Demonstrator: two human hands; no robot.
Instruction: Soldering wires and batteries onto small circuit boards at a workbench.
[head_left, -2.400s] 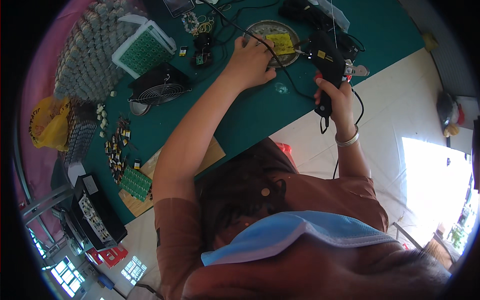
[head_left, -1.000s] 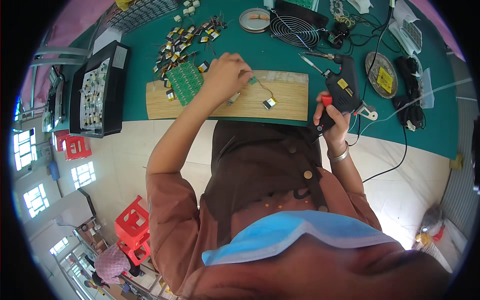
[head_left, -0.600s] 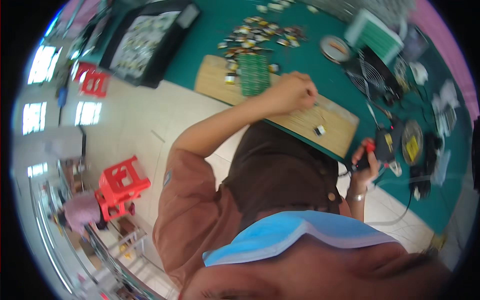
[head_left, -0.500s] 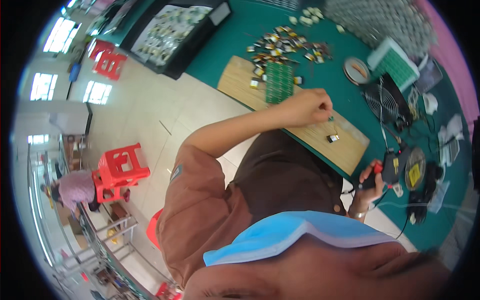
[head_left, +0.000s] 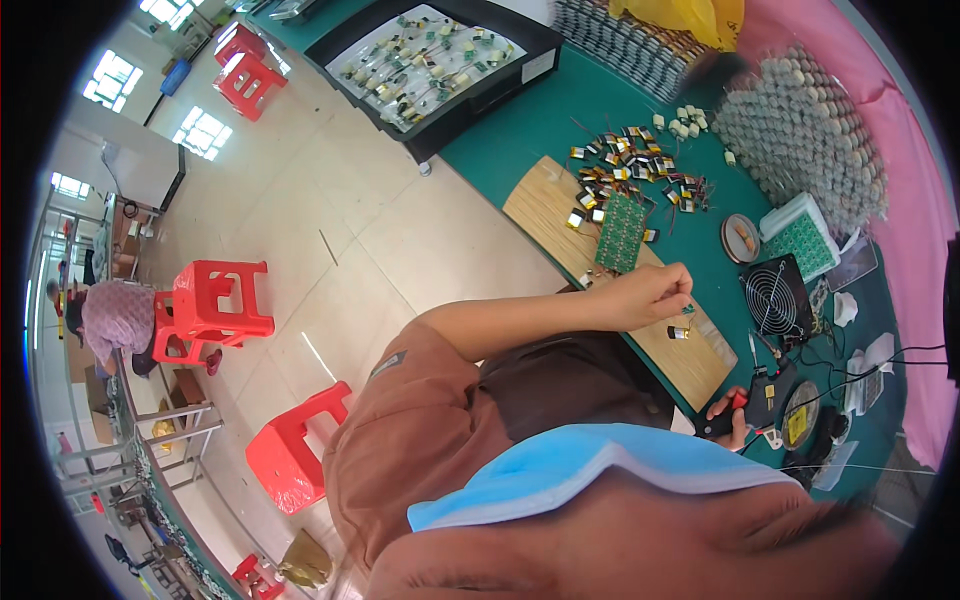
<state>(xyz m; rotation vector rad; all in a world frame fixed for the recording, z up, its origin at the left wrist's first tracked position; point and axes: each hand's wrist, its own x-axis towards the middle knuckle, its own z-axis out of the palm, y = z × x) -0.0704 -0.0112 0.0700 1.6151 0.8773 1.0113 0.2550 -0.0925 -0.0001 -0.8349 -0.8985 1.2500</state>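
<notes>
My left hand (head_left: 650, 298) is closed in a pinch above the right half of a wooden board (head_left: 540, 205). Between its fingertips is a small green circuit board (head_left: 688, 309), from which a little silver-and-black battery (head_left: 678, 332) hangs on thin wires. At the board's right end, my right hand (head_left: 738, 428) wraps round a black gun-shaped tool (head_left: 768, 398) with a red trigger; part of its grip is hidden by the fingers. A green panel of circuit boards (head_left: 622, 232) lies partly on the wooden board, left of and beyond my left hand.
Loose batteries (head_left: 630, 160) are heaped behind the panel. A black tray (head_left: 420, 140) holds wired parts at the back left. On the right are a solder tin (head_left: 740, 238), a black fan (head_left: 775, 300), a stack of green boards (head_left: 800, 240) and cables. Red stools (head_left: 215, 300) stand on the floor.
The view has shifted, so the bench sits lower in the picture. My left hand still pinches the small circuit board with its battery; my right hand keeps the black tool.
</notes>
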